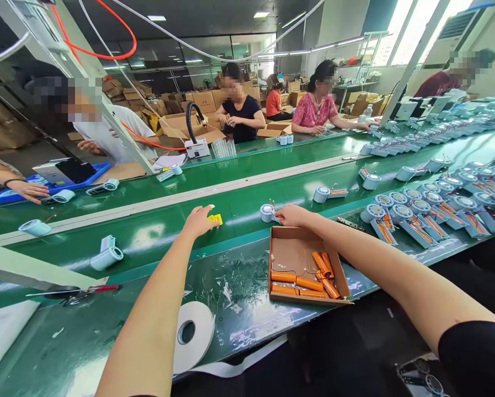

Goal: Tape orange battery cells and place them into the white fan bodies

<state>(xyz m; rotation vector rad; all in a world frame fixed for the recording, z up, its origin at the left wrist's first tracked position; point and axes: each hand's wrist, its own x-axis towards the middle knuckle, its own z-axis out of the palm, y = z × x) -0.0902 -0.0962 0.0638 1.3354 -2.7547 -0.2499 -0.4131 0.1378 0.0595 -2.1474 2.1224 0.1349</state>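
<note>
My left hand (197, 221) reaches over the green conveyor belt, fingers closed on a small flat yellow piece (214, 219) with markings too small to read. To its right, my right hand (293, 215) grips a light blue plastic housing (266, 213) by its handle end, much of which is hidden behind my fingers. Its round head faces up, and thin wires stick out beside it. Below my right forearm sits an open cardboard box (274, 251) holding several orange cylindrical batteries (309, 282) with dark leads.
A roll of white tape (206, 336) lies at the bench's front edge. Similar housings (421, 207) crowd the right side; others (106, 253) lie along the belt. A red-handled tool (106, 288) is at left. Co-workers (241, 107) sit across the line.
</note>
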